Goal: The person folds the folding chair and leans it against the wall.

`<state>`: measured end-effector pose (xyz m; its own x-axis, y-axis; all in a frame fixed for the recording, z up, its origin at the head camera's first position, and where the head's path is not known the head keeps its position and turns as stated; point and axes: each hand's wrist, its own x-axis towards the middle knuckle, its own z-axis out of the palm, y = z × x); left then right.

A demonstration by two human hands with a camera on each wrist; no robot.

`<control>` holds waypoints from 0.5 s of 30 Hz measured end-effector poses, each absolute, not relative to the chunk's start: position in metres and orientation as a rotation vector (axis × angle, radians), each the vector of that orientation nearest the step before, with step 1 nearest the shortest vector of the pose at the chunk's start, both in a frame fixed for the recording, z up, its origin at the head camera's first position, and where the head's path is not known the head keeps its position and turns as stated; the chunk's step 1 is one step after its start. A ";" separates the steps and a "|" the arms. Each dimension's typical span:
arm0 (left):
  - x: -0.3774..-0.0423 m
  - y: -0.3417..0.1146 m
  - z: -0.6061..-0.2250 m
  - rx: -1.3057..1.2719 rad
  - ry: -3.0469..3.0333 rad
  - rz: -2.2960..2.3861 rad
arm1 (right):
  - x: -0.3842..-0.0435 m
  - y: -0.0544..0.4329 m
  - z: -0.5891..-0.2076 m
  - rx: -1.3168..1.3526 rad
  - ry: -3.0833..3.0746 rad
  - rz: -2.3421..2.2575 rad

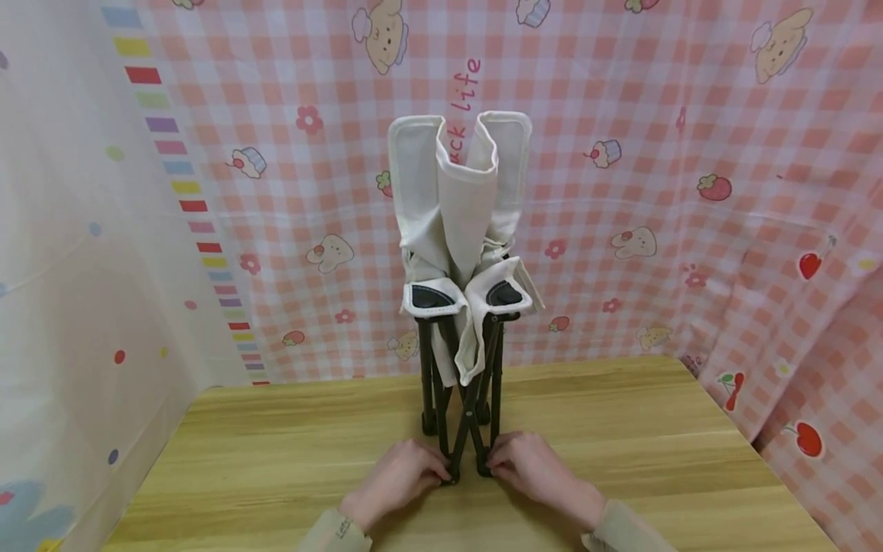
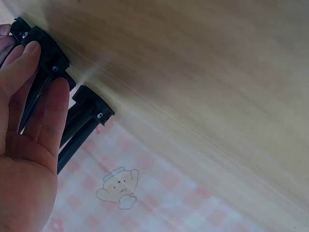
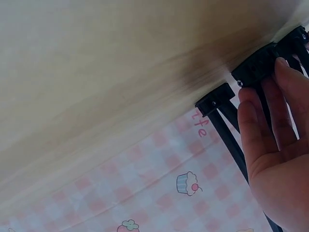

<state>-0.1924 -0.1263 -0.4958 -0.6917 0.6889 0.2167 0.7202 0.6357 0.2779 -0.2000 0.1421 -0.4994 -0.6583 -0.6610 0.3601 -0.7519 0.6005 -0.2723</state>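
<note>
A small folding chair (image 1: 467,192) with off-white fabric and black legs stands upright, mostly folded, at the middle of the table. Its seat cloth bunches between the crossed legs. My left hand (image 1: 407,474) pinches the black foot (image 2: 42,48) of the front left leg, thumb on one side and fingers on the other. Across from it my right hand (image 1: 534,468) holds the front right foot (image 3: 256,65) in the same way. Both back feet stand on the wood behind, untouched; one back foot (image 2: 94,104) shows in the left wrist view.
The wood-grain table (image 1: 276,445) runs back to a pink checked cloth (image 1: 621,100) with cartoon prints hanging behind the chair. A white dotted cloth (image 1: 76,230) hangs along the left, and more checked cloth (image 1: 828,345) hangs along the right.
</note>
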 end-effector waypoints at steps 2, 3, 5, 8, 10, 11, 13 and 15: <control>-0.194 -0.127 -0.496 -1.183 -2.764 -0.532 | -0.202 0.142 -0.499 1.162 -2.613 0.605; -0.195 -0.127 -0.496 -1.180 -2.767 -0.532 | -0.203 0.141 -0.500 1.159 -2.617 0.606; -0.197 -0.127 -0.498 -1.173 -2.773 -0.535 | -0.205 0.141 -0.500 1.156 -2.629 0.614; -0.201 -0.127 -0.499 -1.164 -2.778 -0.545 | -0.208 0.141 -0.499 1.164 -2.639 0.617; -0.202 -0.128 -0.499 -1.158 -2.780 -0.547 | -0.210 0.140 -0.498 1.166 -2.640 0.608; -0.203 -0.128 -0.499 -1.156 -2.777 -0.544 | -0.211 0.140 -0.498 1.164 -2.640 0.604; -0.204 -0.128 -0.498 -1.152 -2.773 -0.538 | -0.213 0.140 -0.498 1.160 -2.638 0.600; -0.206 -0.128 -0.497 -1.141 -2.777 -0.541 | -0.216 0.140 -0.499 1.148 -2.647 0.602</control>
